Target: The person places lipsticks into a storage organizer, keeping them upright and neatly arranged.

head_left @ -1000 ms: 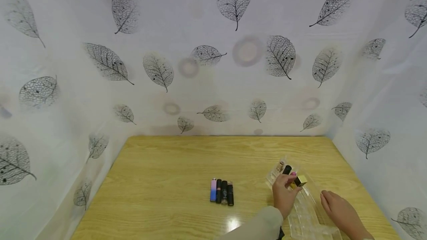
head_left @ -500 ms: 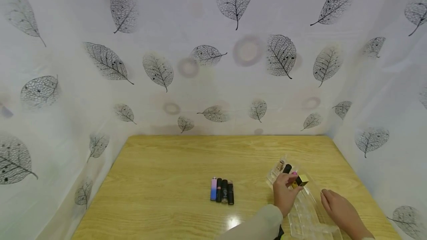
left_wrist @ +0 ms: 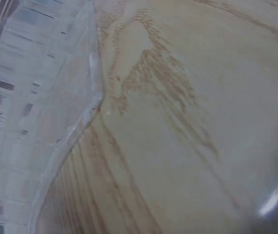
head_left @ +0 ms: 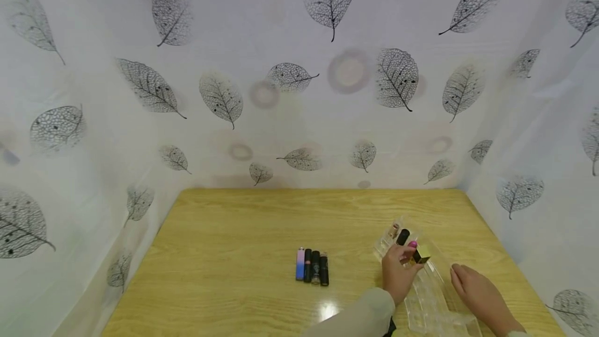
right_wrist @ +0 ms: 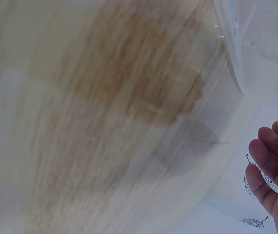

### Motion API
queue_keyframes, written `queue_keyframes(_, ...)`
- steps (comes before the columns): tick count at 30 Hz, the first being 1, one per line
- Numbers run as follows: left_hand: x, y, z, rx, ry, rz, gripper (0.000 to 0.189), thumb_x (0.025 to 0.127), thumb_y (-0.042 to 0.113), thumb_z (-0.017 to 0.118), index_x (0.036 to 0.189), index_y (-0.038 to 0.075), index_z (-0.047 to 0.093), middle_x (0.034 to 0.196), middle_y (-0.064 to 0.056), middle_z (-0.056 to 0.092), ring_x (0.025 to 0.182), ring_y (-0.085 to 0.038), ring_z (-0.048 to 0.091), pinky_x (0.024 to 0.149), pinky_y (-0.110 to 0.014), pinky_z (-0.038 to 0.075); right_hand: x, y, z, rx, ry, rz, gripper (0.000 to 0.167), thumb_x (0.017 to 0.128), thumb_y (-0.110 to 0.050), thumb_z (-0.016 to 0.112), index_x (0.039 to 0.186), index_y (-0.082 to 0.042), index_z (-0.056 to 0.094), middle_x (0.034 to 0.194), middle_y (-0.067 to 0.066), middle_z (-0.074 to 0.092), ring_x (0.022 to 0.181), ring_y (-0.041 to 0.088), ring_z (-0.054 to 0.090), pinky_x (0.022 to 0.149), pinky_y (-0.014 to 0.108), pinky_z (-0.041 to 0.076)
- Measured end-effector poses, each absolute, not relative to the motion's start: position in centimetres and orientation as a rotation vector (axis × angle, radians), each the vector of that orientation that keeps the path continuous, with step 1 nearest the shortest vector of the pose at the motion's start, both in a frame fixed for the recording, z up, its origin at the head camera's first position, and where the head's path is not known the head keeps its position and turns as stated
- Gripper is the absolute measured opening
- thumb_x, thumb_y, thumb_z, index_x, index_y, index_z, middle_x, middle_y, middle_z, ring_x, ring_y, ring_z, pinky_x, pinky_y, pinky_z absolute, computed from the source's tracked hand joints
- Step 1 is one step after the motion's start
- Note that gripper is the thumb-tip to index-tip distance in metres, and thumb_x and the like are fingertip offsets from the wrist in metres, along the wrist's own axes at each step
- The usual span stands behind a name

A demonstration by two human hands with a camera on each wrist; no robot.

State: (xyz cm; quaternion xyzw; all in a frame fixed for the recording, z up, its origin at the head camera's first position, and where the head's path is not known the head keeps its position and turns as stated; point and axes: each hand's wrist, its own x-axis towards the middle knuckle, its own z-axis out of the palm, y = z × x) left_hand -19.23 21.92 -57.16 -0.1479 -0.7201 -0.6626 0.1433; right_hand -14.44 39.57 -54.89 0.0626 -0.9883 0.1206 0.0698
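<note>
In the head view my left hand (head_left: pixel 398 277) is over the clear, compartmented organizer (head_left: pixel 426 298) at the right of the table. Thumb and fingers pinch a black-and-gold lipstick (head_left: pixel 422 256), its squared end showing and the rest partly hidden by the fingers. Just beyond those fingers a magenta-topped lipstick (head_left: pixel 412 244), a black lipstick tube (head_left: pixel 403 236) and a small tan tube (head_left: pixel 394 231) stand in the organizer. My right hand (head_left: pixel 484 293) is beside the organizer's right side, holding nothing. In the right wrist view its fingers (right_wrist: pixel 270 151) are loosely extended.
Left of the organizer several lipsticks lie side by side on the wooden table (head_left: pixel 224 264): a pink-and-blue one (head_left: pixel 300 265) and black ones (head_left: pixel 315 268). A leaf-patterned white curtain (head_left: pixel 290 118) encloses the table's back and sides.
The black-and-gold lipstick has tilted slightly in my left fingers, and more of the magenta top shows behind it. Both hands stay nearly in place; the head view has shifted slightly.
</note>
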Motion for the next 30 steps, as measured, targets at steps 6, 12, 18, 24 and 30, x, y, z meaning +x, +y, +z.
queue_keyframes(6,-19.0,21.8,-57.7,-0.398,-2.096,-1.891,0.028,0.064,-0.001,0.082,0.088,0.005,0.069,0.087,-0.002,0.063,0.080,-0.004,0.064,0.071,-0.014,0.054,-14.0,39.3,-54.8,0.203,-2.954,0.363,0.021,0.094,-0.009,0.050,0.099,0.007,0.063,0.089,0.015,0.067,0.084,0.034,0.065,0.072,0.048,0.052)
queue_keyframes(12,-18.8,21.6,-57.9,-0.456,-2.110,-1.829,0.027,0.065,0.000,0.082,0.088,0.004,0.068,0.087,-0.003,0.062,0.081,-0.003,0.064,0.072,-0.012,0.053,-13.8,39.1,-54.9,0.185,-2.973,0.364,0.018,0.094,-0.011,0.050,0.094,0.002,0.063,0.085,0.010,0.065,0.080,0.030,0.064,0.069,0.045,0.052)
queue_keyframes(18,-18.5,21.1,-58.2,-0.491,-2.182,-1.785,0.029,0.070,0.003,0.080,0.093,0.009,0.065,0.091,0.001,0.061,0.084,-0.002,0.061,0.075,-0.013,0.052,-13.6,39.1,-54.9,0.169,-2.996,0.382,0.018,0.096,-0.012,0.048,0.086,-0.004,0.060,0.078,0.005,0.062,0.074,0.024,0.062,0.064,0.040,0.049)
queue_keyframes(24,-18.1,19.7,-58.1,-0.489,-2.334,-1.602,0.032,0.071,0.013,0.080,0.097,0.016,0.062,0.091,0.007,0.060,0.084,-0.006,0.057,0.075,-0.011,0.045,-13.1,38.9,-55.1,0.146,-3.028,0.387,0.023,0.098,-0.014,0.046,0.076,-0.012,0.052,0.067,-0.004,0.049,0.062,0.007,0.046,0.056,0.029,0.038)
queue_keyframes(30,-17.7,17.6,-56.9,-0.580,-2.311,-1.445,0.032,0.071,0.008,0.075,0.100,0.012,0.062,0.091,0.003,0.061,0.086,-0.006,0.056,0.077,-0.011,0.044,-12.7,38.7,-55.2,0.147,-3.011,0.376,0.027,0.098,-0.014,0.045,0.071,-0.014,0.044,0.063,-0.005,0.039,0.058,0.003,0.034,0.056,0.025,0.031)
